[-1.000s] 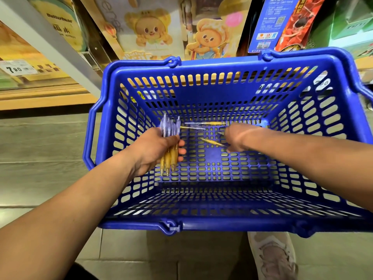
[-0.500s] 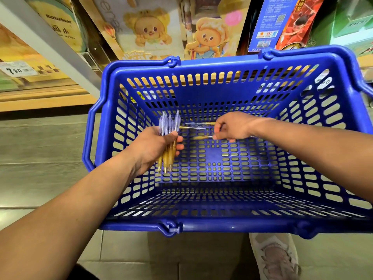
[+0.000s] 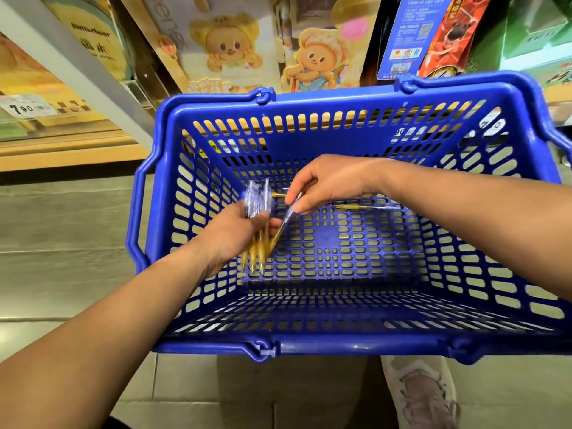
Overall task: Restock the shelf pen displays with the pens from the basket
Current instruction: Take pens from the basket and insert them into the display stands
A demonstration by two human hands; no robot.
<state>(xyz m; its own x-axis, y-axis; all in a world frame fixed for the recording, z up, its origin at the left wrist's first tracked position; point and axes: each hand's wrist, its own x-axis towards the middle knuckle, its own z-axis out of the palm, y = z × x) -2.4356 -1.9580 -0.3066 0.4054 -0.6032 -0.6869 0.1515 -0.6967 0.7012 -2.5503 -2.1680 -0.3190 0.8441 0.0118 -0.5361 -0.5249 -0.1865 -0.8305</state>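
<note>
My left hand (image 3: 232,235) grips a pen bundle (image 3: 256,201) inside the basket (image 3: 340,99); my right hand (image 3: 328,181) pinches a single pen (image 3: 287,217) just beside it.

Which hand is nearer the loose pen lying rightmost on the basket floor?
Right. The right hand hovers just left of the loose pen, pinching a second pen. The left hand is farther left, gripping a bundle.
</note>
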